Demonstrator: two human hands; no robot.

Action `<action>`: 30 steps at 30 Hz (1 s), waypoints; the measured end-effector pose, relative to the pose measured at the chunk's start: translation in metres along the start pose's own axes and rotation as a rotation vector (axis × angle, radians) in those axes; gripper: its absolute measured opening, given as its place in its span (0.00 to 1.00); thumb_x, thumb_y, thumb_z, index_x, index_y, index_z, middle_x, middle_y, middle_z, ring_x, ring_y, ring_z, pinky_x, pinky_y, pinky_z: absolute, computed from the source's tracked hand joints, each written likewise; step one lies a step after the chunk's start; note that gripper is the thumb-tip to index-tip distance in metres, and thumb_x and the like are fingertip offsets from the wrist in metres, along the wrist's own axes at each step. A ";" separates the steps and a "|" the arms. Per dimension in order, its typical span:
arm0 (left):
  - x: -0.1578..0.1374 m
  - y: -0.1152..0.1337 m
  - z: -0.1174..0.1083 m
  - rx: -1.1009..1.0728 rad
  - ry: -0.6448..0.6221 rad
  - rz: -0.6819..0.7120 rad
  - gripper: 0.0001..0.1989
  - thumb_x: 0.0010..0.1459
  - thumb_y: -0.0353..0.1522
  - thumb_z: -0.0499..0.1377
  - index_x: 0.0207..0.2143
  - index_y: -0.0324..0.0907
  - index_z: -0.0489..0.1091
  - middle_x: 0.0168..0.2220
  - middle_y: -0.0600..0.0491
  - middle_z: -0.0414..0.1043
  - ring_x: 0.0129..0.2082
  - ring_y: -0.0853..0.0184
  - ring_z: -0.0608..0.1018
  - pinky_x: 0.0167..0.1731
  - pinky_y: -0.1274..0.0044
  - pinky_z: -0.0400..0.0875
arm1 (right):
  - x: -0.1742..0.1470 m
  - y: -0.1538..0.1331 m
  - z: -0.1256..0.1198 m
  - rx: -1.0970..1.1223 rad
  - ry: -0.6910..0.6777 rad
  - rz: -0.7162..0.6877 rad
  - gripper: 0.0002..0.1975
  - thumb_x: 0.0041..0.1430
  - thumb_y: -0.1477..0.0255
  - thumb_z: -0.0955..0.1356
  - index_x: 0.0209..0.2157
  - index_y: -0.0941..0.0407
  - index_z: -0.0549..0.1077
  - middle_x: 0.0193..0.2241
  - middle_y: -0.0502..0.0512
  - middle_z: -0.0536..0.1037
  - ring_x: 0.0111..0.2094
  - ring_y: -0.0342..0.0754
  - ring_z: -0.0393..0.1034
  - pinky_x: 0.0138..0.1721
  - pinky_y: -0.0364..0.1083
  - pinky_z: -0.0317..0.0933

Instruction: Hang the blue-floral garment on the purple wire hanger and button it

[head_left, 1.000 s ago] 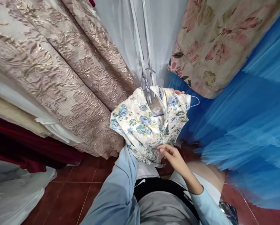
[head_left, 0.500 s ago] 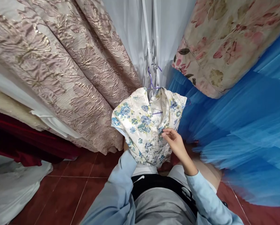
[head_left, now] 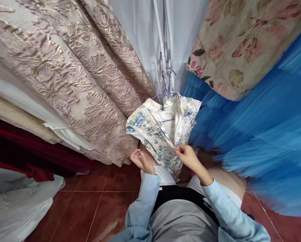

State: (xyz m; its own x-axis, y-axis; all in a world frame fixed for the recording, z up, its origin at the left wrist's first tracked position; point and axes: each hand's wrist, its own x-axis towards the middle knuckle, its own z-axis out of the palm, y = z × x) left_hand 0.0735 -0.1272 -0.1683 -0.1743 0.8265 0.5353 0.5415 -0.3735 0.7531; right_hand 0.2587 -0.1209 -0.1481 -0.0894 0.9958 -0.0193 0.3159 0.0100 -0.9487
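A white blouse (head_left: pixel 154 141) with blue flowers hangs on a thin purple hanger (head_left: pixel 165 88), its collar spread apart at the top. My right hand (head_left: pixel 188 156) pinches the front edge of the blouse where the neck opening ends and draws the cloth into taut folds. My left hand (head_left: pixel 141 159) is outside the garment, just left of its lower side, fingers loosely curled and apart, holding nothing. The hanger's hook is at the white metal bars (head_left: pixel 167 50) behind.
Pink and gold brocade cloth (head_left: pixel 95 84) hangs on the left, with dark red fabric (head_left: pixel 27 151) beyond it. Blue tulle (head_left: pixel 261 141) and a cream floral cloth (head_left: pixel 231 50) hang on the right. Red tiles (head_left: pixel 112 198) cover the floor; white fabric (head_left: pixel 32 208) lies lower left.
My left hand, hidden behind the blouse before, has come out to its left side. My right hand has closed on the blouse's front edge and pulled it toward me, narrowing the garment.
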 end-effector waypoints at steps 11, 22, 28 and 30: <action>-0.040 0.025 0.050 -0.127 -0.152 -0.072 0.11 0.63 0.35 0.56 0.27 0.42 0.64 0.26 0.53 0.70 0.28 0.66 0.74 0.31 0.76 0.69 | -0.038 -0.037 0.003 0.417 -0.051 0.135 0.18 0.53 0.57 0.73 0.20 0.55 0.70 0.11 0.48 0.68 0.13 0.41 0.55 0.18 0.43 0.50; -0.037 0.013 0.062 -0.108 -0.235 0.014 0.12 0.62 0.32 0.59 0.25 0.42 0.68 0.25 0.52 0.72 0.28 0.66 0.76 0.32 0.75 0.71 | 0.102 -0.136 -0.036 0.594 0.133 -0.101 0.15 0.48 0.61 0.75 0.20 0.57 0.73 0.15 0.50 0.74 0.12 0.37 0.53 0.13 0.40 0.46; 0.013 0.020 0.042 -0.134 -0.175 0.179 0.07 0.64 0.36 0.62 0.39 0.44 0.77 0.35 0.49 0.76 0.35 0.62 0.78 0.39 0.68 0.76 | 0.107 -0.151 -0.041 0.528 0.160 -0.175 0.11 0.52 0.66 0.72 0.23 0.59 0.75 0.15 0.49 0.74 0.12 0.37 0.55 0.14 0.39 0.48; 0.052 0.032 0.028 -0.133 -0.015 0.265 0.13 0.66 0.38 0.61 0.50 0.45 0.75 0.33 0.51 0.75 0.31 0.64 0.76 0.37 0.68 0.76 | 0.096 -0.147 -0.043 0.491 0.165 -0.204 0.10 0.53 0.66 0.72 0.24 0.58 0.75 0.15 0.49 0.74 0.13 0.37 0.55 0.15 0.39 0.49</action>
State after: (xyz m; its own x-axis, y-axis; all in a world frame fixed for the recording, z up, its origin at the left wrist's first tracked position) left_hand 0.1049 -0.0845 -0.1269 -0.0285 0.6988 0.7147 0.4541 -0.6279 0.6321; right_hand 0.2438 -0.0230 0.0032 0.0590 0.9795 0.1927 -0.1732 0.2002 -0.9643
